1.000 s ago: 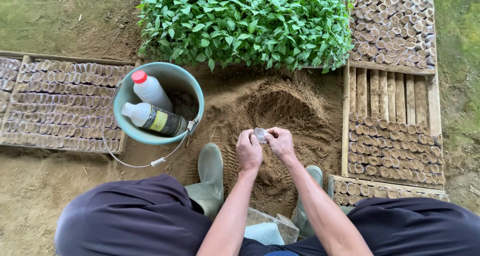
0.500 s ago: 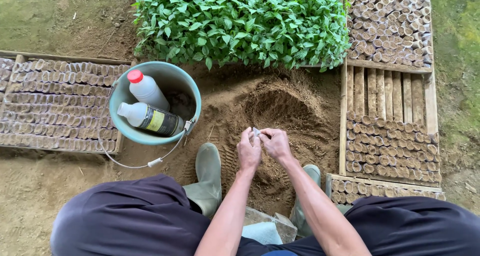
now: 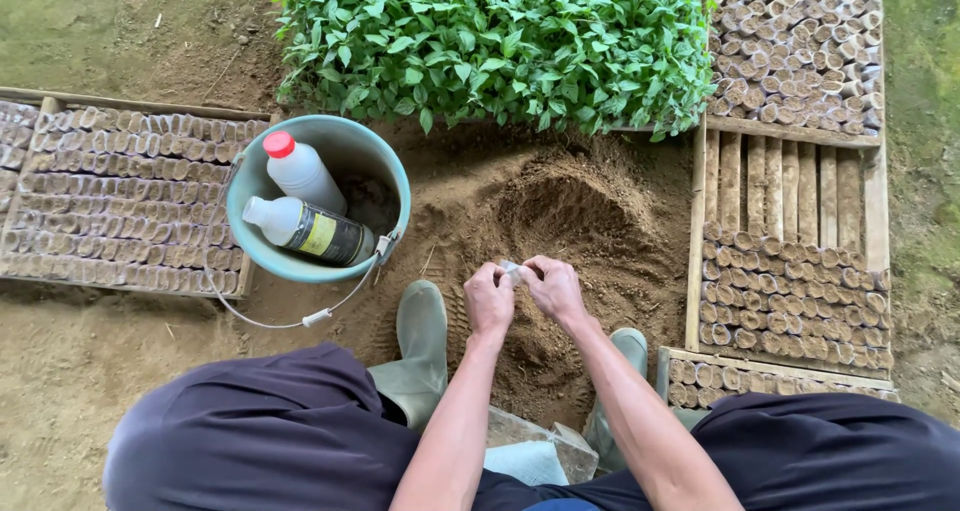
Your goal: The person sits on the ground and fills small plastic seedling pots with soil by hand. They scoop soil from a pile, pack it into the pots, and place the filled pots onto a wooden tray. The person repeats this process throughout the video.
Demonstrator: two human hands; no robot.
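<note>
The small pale cup (image 3: 510, 272) of rolled material sits pinched between both hands, over the mound of loose brown soil (image 3: 575, 221) in front of the person's knees. Beyond it spreads a dense bed of green seedlings (image 3: 500, 41). Wooden trays (image 3: 780, 171) packed with rows of similar soil-filled cups flank the mound on either side. A teal bucket (image 3: 395, 186) stands left of the soil, holding two white plastic bottles (image 3: 300, 171). Green rubber boots (image 3: 420, 341) rest beside the mound. The left hand (image 3: 488, 301) and right hand (image 3: 552, 286) are both clenched on the cup with their fingertips. Shaping it well, I judge, calls for light, even pressure so the thin wall keeps its round form.
</note>
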